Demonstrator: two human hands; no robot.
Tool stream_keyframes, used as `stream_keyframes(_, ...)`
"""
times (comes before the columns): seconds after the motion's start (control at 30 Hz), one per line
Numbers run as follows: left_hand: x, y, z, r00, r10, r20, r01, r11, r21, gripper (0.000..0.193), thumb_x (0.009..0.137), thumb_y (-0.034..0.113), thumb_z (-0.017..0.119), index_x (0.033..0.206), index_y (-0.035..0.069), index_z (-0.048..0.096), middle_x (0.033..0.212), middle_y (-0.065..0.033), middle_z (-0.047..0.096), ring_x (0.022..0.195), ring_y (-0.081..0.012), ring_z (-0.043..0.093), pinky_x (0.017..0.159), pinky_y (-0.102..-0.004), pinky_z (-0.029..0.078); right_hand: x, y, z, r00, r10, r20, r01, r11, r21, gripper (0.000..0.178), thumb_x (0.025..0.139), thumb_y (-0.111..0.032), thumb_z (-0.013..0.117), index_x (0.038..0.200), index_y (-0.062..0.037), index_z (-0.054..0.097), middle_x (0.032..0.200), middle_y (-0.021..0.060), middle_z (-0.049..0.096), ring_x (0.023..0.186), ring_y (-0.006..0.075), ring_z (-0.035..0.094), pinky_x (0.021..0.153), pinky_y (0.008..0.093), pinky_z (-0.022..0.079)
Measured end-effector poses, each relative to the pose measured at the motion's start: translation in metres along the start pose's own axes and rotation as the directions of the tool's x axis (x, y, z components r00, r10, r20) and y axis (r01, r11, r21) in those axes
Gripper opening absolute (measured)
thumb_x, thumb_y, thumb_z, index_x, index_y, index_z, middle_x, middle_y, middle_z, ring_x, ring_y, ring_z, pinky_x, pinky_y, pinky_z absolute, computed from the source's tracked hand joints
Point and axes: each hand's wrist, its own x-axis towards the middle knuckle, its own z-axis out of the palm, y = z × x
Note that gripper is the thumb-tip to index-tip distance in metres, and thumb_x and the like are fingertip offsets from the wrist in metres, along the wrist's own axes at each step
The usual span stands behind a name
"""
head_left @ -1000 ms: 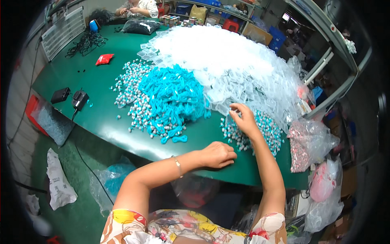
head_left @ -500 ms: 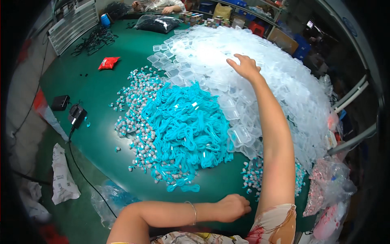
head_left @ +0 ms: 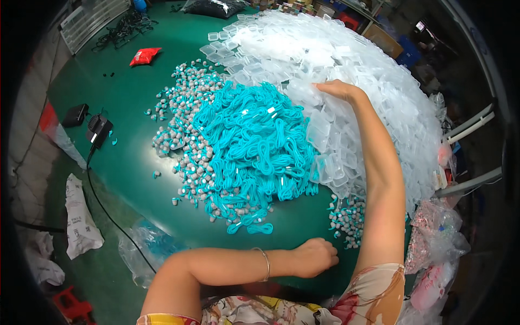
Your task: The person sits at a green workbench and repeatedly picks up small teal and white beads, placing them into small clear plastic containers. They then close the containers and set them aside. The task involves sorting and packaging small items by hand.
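Note:
My right hand (head_left: 337, 89) is over the big pile of clear plastic boxes (head_left: 374, 114), its thumb against a clear plastic box (head_left: 303, 91); its other fingers are mostly hidden. Close to my body, my left hand (head_left: 317, 258) is curled into a fist at the near side of the table, and whatever it may hold is hidden. Between the hands and to their left lies a heap of bundled turquoise cords (head_left: 254, 146). Small grey-and-turquoise pieces (head_left: 189, 92) are strewn along its left side. A smaller group of such pieces (head_left: 346, 222) sits beside my right forearm.
On the green table (head_left: 130, 189) lie a red packet (head_left: 145, 56), black cables (head_left: 124, 30), a black adapter (head_left: 99, 130) and a black bag (head_left: 216, 7). Clear bags of pinkish pieces (head_left: 433, 233) hang at the right edge. A white sack (head_left: 81, 222) is on the floor at left.
My right hand has drawn back from deeper over the pile, going from spread fingers to closing on a box. My left fist stays much the same. The whole view has tilted downward.

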Motion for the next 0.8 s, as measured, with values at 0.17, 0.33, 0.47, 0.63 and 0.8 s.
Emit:
stream_keyframes(0.17, 0.0, 0.0, -0.001, 0.999, 0.038, -0.031, -0.037, 0.999, 0.029, 0.016, 0.078, 0.02, 0.07, 0.086, 0.008, 0.063, 0.081, -0.0081, 0.06, 0.084, -0.0292, 0.063, 0.075, -0.0418, 0.05, -0.045, 0.011, 0.013, 0.998, -0.055, -0.002, 0.055, 0.993, 0.1, 0.097, 0.077, -0.072, 0.062, 0.129, 0.0095, 0.058, 0.136, 0.0283, 0.054, 0.126, 0.0374, 0.053, 0.107, 0.0427, 0.041)
stream_keyframes(0.33, -0.001, 0.0, -0.003, 0.998, 0.051, -0.04, -0.05, 0.998, 0.024, 0.016, 0.078, 0.019, 0.071, 0.085, 0.008, 0.062, 0.081, -0.0087, 0.06, 0.084, -0.03, 0.063, 0.075, -0.0423, 0.05, -0.099, 0.007, 0.036, 0.992, -0.123, -0.015, 0.122, 0.992, -0.037, 0.081, 0.083, -0.071, 0.056, 0.134, -0.0079, 0.061, 0.147, 0.03, 0.035, 0.136, 0.0443, 0.038, 0.113, 0.0466, 0.032)
stream_keyframes(0.47, -0.002, 0.0, -0.003, 0.997, 0.055, -0.051, -0.055, 0.998, 0.015, 0.016, 0.079, 0.019, 0.071, 0.084, 0.008, 0.062, 0.081, -0.0092, 0.06, 0.085, -0.0303, 0.063, 0.075, -0.0426, 0.05, -0.131, 0.003, 0.039, 0.985, -0.172, 0.023, 0.173, 0.979, -0.107, 0.08, 0.082, -0.072, 0.056, 0.136, -0.0134, 0.059, 0.144, 0.0289, 0.039, 0.136, 0.0437, 0.038, 0.114, 0.0458, 0.031)
stream_keyframes(0.63, -0.004, 0.002, -0.003, 0.997, 0.04, -0.068, -0.038, 0.999, 0.02, 0.016, 0.079, 0.02, 0.071, 0.084, 0.008, 0.062, 0.082, -0.009, 0.06, 0.084, -0.0306, 0.063, 0.074, -0.0424, 0.05, -0.134, -0.011, 0.004, 0.965, -0.26, -0.025, 0.251, 0.948, -0.195, 0.084, 0.079, -0.07, 0.061, 0.136, -0.0088, 0.058, 0.128, 0.0276, 0.059, 0.125, 0.0412, 0.053, 0.108, 0.0419, 0.04)
stream_keyframes(0.8, -0.003, 0.003, -0.003, 0.998, 0.032, -0.062, -0.032, 0.999, -0.006, 0.015, 0.078, 0.02, 0.071, 0.082, 0.008, 0.064, 0.081, -0.0095, 0.063, 0.083, -0.0306, 0.065, 0.074, -0.0421, 0.051, -0.081, 0.002, 0.01, 0.906, -0.249, -0.342, 0.2, 0.965, -0.171, 0.088, 0.077, -0.073, 0.06, 0.136, -0.0082, 0.058, 0.136, 0.028, 0.055, 0.129, 0.0427, 0.051, 0.107, 0.0446, 0.041)
